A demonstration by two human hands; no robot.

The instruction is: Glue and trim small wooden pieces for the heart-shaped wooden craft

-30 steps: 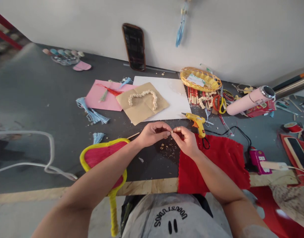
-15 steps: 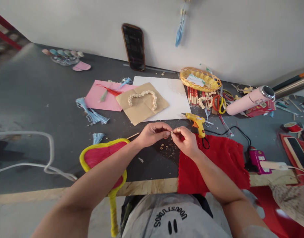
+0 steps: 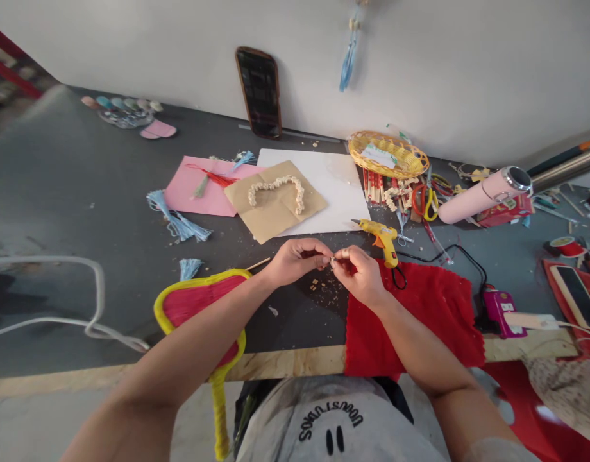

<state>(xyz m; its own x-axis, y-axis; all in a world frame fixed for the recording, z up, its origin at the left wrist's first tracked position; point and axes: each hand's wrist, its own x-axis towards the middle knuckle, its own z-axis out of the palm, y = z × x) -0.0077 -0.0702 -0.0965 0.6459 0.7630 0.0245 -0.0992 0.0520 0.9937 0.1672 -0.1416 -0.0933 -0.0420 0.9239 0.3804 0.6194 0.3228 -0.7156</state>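
My left hand (image 3: 301,260) and my right hand (image 3: 359,272) meet fingertip to fingertip over the dark table. Between them they pinch a small pale piece (image 3: 332,258), too tiny and covered to name more closely. Small beige bits (image 3: 319,284) lie scattered just below my fingers. Beyond my hands, a bumpy cream-coloured curved strip (image 3: 277,184) rests on a square of brown paper (image 3: 261,221). A yellow glue gun (image 3: 382,240) lies close to my right hand. Under my right forearm is a red cloth (image 3: 434,301).
A yellow-rimmed pink fan (image 3: 199,301) lies under my left forearm. Blue tassels (image 3: 179,218) and pink paper (image 3: 179,183) are at left. A wicker basket (image 3: 388,157), scissors (image 3: 427,199), a pink flask (image 3: 482,194) and a purple power adapter (image 3: 503,313) are at right. A phone (image 3: 260,93) leans on the wall.
My fingertips have shifted very slightly around the small pale piece. Everything else looks unchanged.
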